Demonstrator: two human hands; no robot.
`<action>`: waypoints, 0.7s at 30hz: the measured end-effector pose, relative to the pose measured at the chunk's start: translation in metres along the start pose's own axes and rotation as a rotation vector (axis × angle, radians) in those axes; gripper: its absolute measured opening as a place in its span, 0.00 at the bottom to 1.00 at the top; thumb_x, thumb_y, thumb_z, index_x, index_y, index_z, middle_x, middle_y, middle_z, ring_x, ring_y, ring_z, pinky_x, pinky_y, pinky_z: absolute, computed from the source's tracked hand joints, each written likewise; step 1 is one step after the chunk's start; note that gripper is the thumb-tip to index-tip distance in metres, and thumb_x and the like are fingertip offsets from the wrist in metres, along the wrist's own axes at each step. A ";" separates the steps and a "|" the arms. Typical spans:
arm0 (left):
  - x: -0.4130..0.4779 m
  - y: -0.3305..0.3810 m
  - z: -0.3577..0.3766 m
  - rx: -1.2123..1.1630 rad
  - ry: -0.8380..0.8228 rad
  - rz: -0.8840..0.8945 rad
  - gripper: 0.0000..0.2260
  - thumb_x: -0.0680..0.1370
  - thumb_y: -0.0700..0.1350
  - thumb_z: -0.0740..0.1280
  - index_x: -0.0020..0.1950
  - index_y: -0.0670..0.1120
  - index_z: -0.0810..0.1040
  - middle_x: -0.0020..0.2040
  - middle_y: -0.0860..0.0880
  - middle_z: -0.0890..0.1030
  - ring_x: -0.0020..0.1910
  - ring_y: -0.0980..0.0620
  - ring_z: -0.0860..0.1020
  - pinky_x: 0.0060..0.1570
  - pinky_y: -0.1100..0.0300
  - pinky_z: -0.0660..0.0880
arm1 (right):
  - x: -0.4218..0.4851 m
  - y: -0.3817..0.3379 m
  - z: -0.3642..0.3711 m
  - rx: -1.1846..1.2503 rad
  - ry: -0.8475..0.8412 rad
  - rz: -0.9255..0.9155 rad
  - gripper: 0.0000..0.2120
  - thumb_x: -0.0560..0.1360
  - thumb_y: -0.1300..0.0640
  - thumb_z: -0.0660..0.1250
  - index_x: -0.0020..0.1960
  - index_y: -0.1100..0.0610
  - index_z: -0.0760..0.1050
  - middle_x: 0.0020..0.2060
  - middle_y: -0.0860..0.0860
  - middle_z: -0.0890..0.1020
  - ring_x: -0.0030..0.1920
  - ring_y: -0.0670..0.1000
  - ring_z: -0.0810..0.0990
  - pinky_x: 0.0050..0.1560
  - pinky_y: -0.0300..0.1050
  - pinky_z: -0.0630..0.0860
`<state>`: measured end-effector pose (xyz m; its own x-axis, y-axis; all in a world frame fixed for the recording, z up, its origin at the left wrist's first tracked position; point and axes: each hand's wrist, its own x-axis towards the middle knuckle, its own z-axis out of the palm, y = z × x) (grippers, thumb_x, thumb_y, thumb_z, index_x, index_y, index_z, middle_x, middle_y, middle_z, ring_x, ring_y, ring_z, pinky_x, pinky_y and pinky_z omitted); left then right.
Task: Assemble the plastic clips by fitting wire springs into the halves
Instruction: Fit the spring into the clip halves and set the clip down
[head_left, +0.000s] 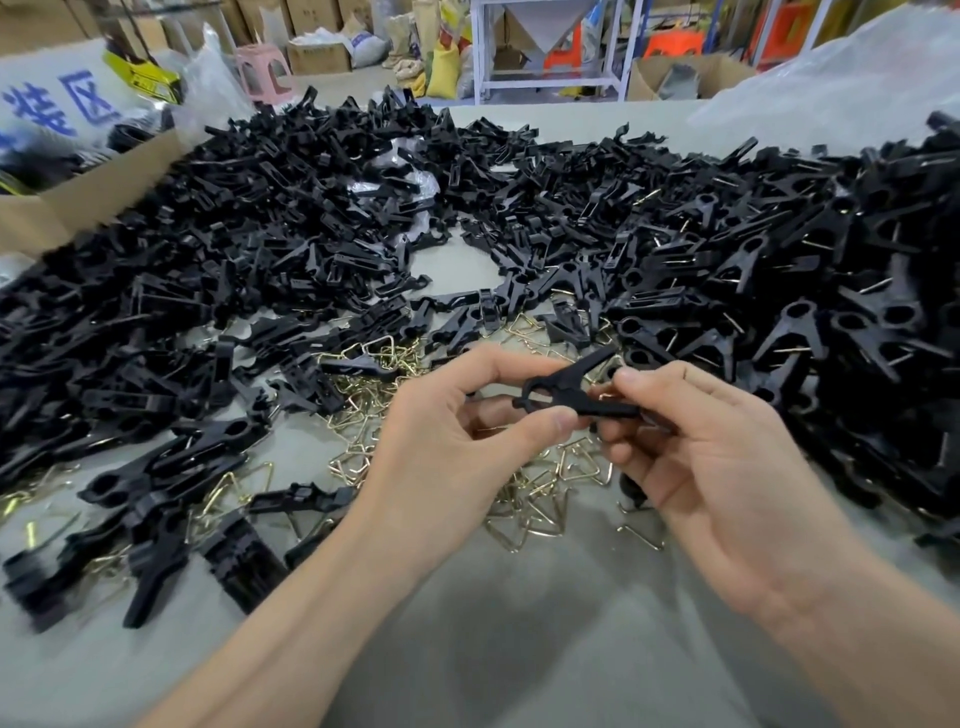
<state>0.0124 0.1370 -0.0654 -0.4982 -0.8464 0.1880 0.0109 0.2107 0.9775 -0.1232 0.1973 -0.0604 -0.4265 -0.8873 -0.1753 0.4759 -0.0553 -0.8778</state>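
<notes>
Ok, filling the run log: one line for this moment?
left hand grips clip | right hand pinches clip | wire springs loose on table

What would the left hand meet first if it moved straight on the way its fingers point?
Probably the right hand. The left hand points rightward across the black clip that both pinch, and the right fingers lie just beyond it. Depth is uncertain.

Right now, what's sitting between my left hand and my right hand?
In the head view, a black plastic clip spans the gap, pinched by the left hand and the right hand. Wire springs lie on the table beneath.
</notes>
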 end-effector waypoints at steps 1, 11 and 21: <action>0.000 -0.001 0.000 -0.003 -0.001 -0.001 0.13 0.69 0.41 0.75 0.47 0.57 0.82 0.38 0.43 0.84 0.37 0.39 0.81 0.41 0.56 0.74 | 0.000 0.000 0.000 0.002 0.004 0.001 0.07 0.71 0.64 0.66 0.35 0.63 0.71 0.27 0.53 0.80 0.26 0.45 0.75 0.25 0.35 0.72; 0.000 -0.003 -0.002 -0.047 -0.031 0.002 0.11 0.68 0.42 0.75 0.48 0.54 0.83 0.39 0.45 0.85 0.37 0.49 0.82 0.40 0.62 0.76 | 0.002 -0.003 -0.004 -0.078 -0.062 0.025 0.06 0.73 0.65 0.65 0.38 0.63 0.71 0.28 0.57 0.81 0.26 0.47 0.77 0.26 0.36 0.74; 0.000 -0.002 -0.001 -0.077 -0.024 0.000 0.11 0.70 0.36 0.74 0.46 0.50 0.82 0.37 0.50 0.85 0.37 0.55 0.84 0.40 0.67 0.78 | 0.006 -0.019 -0.010 -0.310 -0.240 -0.017 0.11 0.67 0.53 0.66 0.29 0.57 0.72 0.31 0.58 0.79 0.27 0.53 0.78 0.25 0.40 0.74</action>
<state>0.0134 0.1364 -0.0670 -0.5189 -0.8342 0.1869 0.0771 0.1721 0.9821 -0.1428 0.1976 -0.0496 -0.2230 -0.9713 -0.0822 0.1992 0.0372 -0.9792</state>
